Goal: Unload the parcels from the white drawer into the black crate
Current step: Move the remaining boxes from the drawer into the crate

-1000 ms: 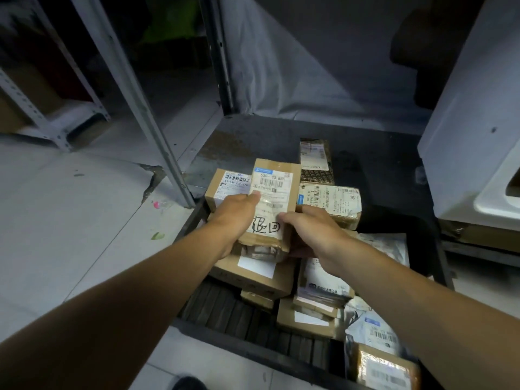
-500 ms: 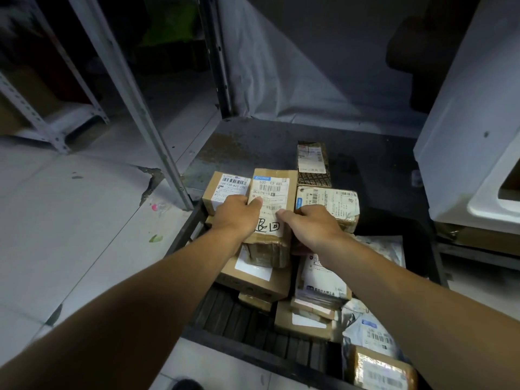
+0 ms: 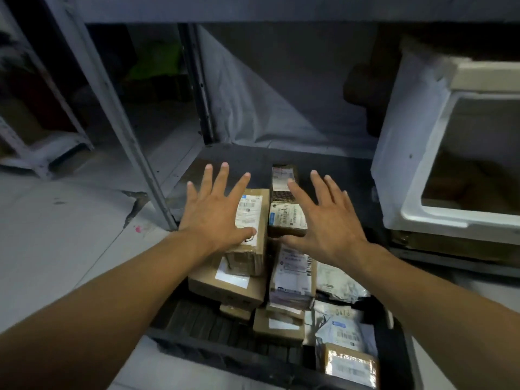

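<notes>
Spreading both the left hand (image 3: 218, 218) and right hand (image 3: 327, 220) flat and grasping nothing, the person is hovering over parcels (image 3: 247, 229) already filling the black crate (image 3: 253, 358) at lower centre, while the white drawer (image 3: 439, 220) at right is looking nearly emptied.

**Both hands spread flat, holding nothing**

The left hand (image 3: 218, 212) reaches toward 12 o'clock, palm down, fingers straight and fanned. The right hand (image 3: 326, 218) mirrors it at its 3 o'clock side, fingers splayed. Both forearms are bare and extended.
</notes>
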Tool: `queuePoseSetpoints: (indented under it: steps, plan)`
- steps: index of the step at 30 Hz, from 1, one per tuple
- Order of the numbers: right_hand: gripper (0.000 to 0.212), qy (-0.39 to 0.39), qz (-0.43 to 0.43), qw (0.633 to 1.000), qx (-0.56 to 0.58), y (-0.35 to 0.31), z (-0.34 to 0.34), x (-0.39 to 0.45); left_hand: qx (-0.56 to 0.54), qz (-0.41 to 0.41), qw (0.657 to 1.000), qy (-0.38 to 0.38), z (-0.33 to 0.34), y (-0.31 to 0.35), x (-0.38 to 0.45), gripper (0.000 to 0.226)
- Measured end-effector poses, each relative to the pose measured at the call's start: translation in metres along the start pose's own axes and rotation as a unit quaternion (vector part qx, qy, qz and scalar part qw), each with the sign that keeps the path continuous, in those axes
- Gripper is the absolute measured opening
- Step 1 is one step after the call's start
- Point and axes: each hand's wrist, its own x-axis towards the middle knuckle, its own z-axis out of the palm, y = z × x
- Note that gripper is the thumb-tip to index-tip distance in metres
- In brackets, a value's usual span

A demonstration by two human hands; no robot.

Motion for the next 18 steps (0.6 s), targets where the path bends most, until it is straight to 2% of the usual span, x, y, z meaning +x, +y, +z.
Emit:
queuePoseSetpoints:
  steps: [8, 18]
  plan:
    - [0.110, 0.038, 0.048, 0.997, -0.038, 0.051, -0.047, -0.066, 0.002, 0.056, 0.998, 0.013, -0.040, 0.075, -0.015, 0.111]
    - [0.092, 0.056, 0.180, 0.981, -0.052, 0.176, -0.103, -0.161, -0.036, 0.204, 0.977, 0.049, -0.080, 0.241, -0.019, 0.097]
